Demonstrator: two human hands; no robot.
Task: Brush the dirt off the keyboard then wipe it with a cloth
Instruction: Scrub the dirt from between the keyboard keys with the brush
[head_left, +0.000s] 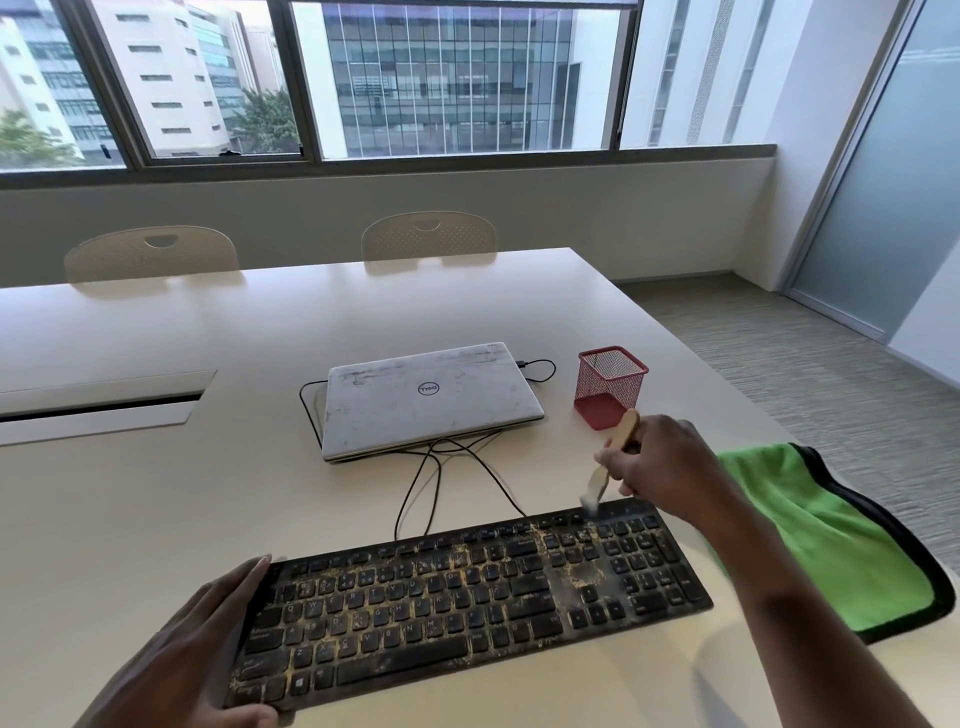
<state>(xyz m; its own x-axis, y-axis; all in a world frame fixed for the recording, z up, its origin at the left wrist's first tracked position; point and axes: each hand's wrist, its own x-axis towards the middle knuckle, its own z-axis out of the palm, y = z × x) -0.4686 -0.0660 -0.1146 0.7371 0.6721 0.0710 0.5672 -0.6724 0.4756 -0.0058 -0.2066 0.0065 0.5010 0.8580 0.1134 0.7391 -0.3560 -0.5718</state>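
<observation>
So the right hand (660, 467) is pinching the brush (605, 462) at the keyboard (467, 597)'s far-right corner, the left hand (197, 649) is gripping its left end, and I'm guessing it's light and stiff.

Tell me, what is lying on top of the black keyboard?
Yellowish dirt is scattered over the keyboard, thickest right of centre. The brush tip is at its far edge. The left hand hides its left edge.
</observation>
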